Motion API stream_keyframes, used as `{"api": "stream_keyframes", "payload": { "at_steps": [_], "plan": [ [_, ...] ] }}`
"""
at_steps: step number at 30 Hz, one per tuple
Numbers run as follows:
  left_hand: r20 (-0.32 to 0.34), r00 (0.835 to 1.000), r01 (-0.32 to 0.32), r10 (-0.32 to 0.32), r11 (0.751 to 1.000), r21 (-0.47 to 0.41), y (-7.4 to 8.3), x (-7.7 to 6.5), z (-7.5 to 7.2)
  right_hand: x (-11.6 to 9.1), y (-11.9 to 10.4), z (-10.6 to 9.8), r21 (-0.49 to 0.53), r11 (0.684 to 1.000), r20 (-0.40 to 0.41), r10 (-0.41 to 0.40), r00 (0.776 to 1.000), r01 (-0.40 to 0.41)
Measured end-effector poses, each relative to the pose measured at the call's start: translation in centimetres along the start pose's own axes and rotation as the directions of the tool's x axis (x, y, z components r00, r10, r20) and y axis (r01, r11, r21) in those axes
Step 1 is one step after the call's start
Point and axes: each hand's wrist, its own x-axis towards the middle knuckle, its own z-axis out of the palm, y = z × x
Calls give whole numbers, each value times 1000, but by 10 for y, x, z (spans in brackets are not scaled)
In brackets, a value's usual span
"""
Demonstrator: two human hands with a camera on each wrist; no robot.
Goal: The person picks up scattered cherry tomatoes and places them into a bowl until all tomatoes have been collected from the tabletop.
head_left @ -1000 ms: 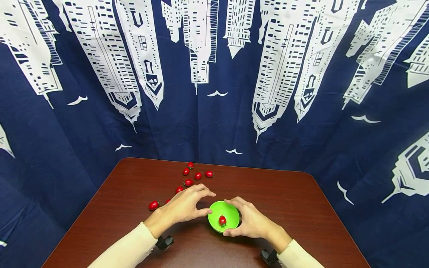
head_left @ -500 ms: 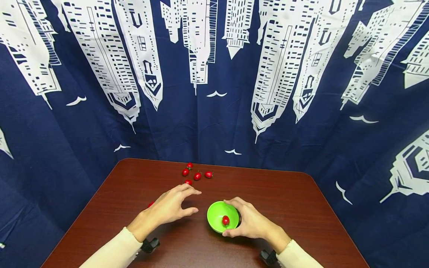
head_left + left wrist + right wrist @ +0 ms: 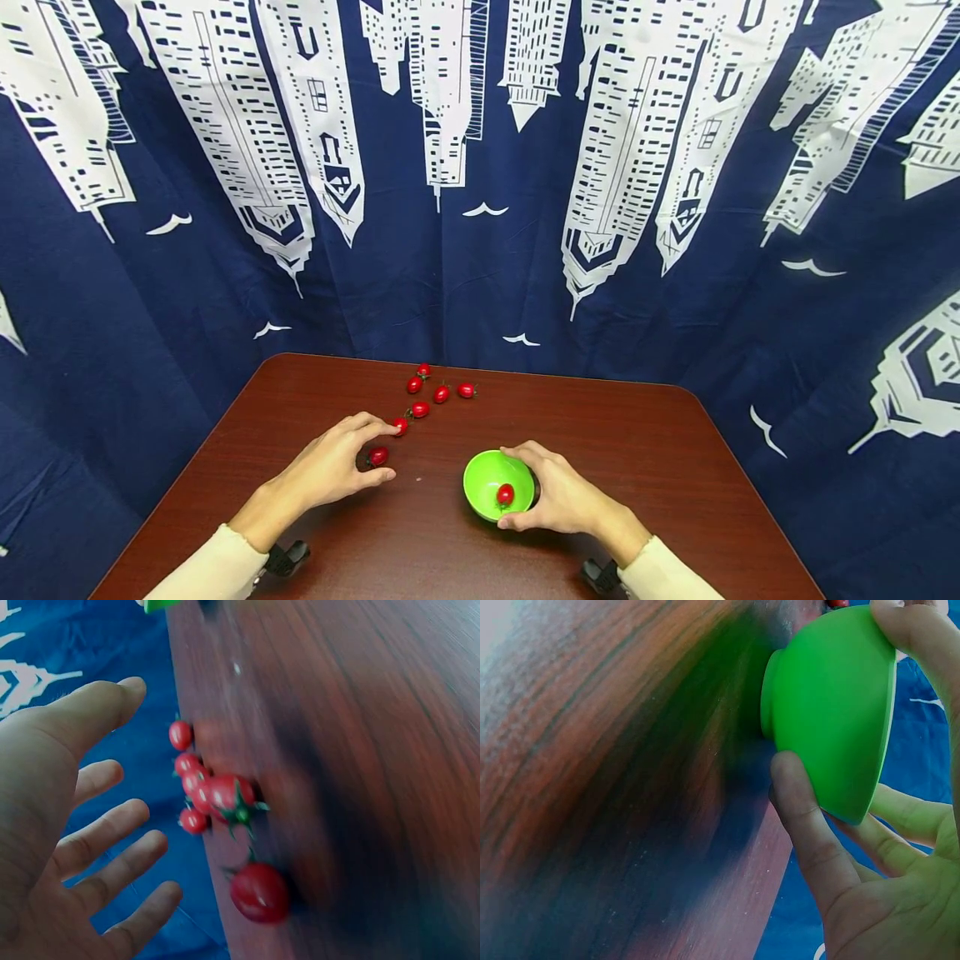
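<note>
A green bowl (image 3: pixel 482 477) stands on the table with one cherry tomato (image 3: pixel 505 494) inside. My right hand (image 3: pixel 566 496) grips the bowl's right side, thumb at the near rim and fingers at the far rim; the right wrist view shows the bowl's outer wall (image 3: pixel 832 690) between them. Well left of the bowl, my left hand (image 3: pixel 318 467) holds nothing, its thumb and fingers spread. A cherry tomato (image 3: pixel 378 456) lies in the gap between them, and another tomato (image 3: pixel 401 427) is at the index fingertip. From the left wrist, a nearer tomato (image 3: pixel 259 892) shows beyond the fingers.
Farther back on the brown table (image 3: pixel 600 433) lie several more cherry tomatoes, among them one tomato (image 3: pixel 420 409) and the rightmost tomato (image 3: pixel 467 390). A dark blue curtain (image 3: pixel 480 275) with white buildings hangs behind the table's back edge.
My left hand has moved left, away from the bowl, to the tomatoes. The tomato inside the bowl has shifted slightly right. My right hand and the bowl have stayed nearly still.
</note>
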Motion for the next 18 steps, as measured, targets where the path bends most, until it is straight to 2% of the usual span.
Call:
{"api": "stream_keyframes", "payload": {
  "at_steps": [7, 14, 18],
  "plan": [
    [30, 997, 66, -66, 998, -3, -19, -13, -6, 0, -1, -2, 1, 1000, 4, 6, 1000, -6],
    [80, 989, 125, -124, 992, 0, -35, -19, -4, 0, -1, -2, -2, 1000, 3, 18, 1000, -18],
    [100, 987, 130, -128, 991, -12, -42, -21, -2, 1, -1, -1, 0, 1000, 7, 16, 1000, -16]
  ]
}}
